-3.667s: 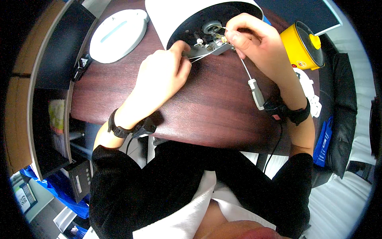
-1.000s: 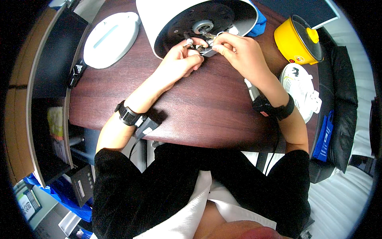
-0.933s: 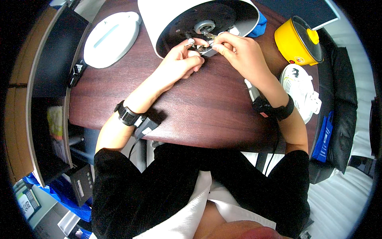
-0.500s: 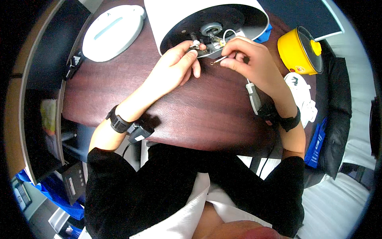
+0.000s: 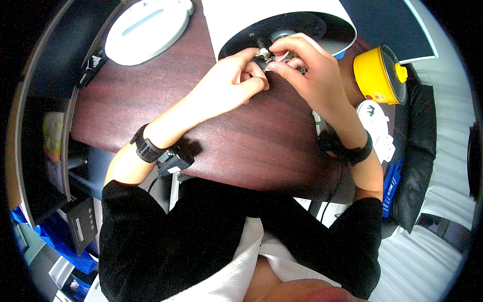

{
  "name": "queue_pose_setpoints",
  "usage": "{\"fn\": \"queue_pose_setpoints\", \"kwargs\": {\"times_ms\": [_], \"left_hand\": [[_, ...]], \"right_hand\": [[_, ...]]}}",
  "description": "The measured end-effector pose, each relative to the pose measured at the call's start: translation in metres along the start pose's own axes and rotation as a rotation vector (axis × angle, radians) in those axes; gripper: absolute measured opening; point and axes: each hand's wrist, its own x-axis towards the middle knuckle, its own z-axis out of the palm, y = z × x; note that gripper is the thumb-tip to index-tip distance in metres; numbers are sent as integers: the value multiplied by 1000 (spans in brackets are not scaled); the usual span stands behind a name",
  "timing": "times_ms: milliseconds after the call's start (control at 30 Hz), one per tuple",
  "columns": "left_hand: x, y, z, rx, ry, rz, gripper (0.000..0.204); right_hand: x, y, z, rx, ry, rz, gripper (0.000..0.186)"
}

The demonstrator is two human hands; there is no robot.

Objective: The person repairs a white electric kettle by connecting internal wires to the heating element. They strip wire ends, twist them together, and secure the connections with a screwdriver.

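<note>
A white rounded housing (image 5: 282, 7) lies on its side, its dark, open hollow facing me. At the mouth of that hollow, my left hand (image 5: 236, 78) has its fingers bent around a small metal piece with a white tip (image 5: 264, 52). The thumb is curled in below it; the exact grip is partly hidden. Close against it from the right, my right hand (image 5: 309, 68) pinches a thin white wire (image 5: 285, 56). Its end lies between thumb and forefinger, next to the metal piece. Fingers cover most of the parts behind them.
On the brown table (image 5: 241, 136) lies a white oval cover (image 5: 148, 32) at the far left. A yellow pot with a dark lid (image 5: 375, 75) stands at the right, with a white plastic part (image 5: 376, 126) nearer me. A black device (image 5: 176, 158) hangs by my left wrist.
My right hand has brought the wire end, which had a small ring on it, up and left to the metal piece. My left thumb has curled down. The whole view has shifted slightly.
</note>
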Motion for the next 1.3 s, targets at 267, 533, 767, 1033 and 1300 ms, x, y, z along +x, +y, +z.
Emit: {"fn": "queue_pose_setpoints", "kwargs": {"times_ms": [267,533,767,1033,1300], "left_hand": [[-4,18,-3,29,14,-115,38],[-1,16,2,90,55,-89,35],[10,17,-1,227,97,-13,24],[31,1,-6,355,141,257,22],[29,2,-5,357,177,221,22]], "right_hand": [[9,3,2,-339,-1,-105,12],[13,4,3,-377,14,-76,14],[20,4,-6,-467,29,-84,16],[32,3,-15,-532,-7,30,24],[32,-5,-19,-470,-74,258,25]]}}
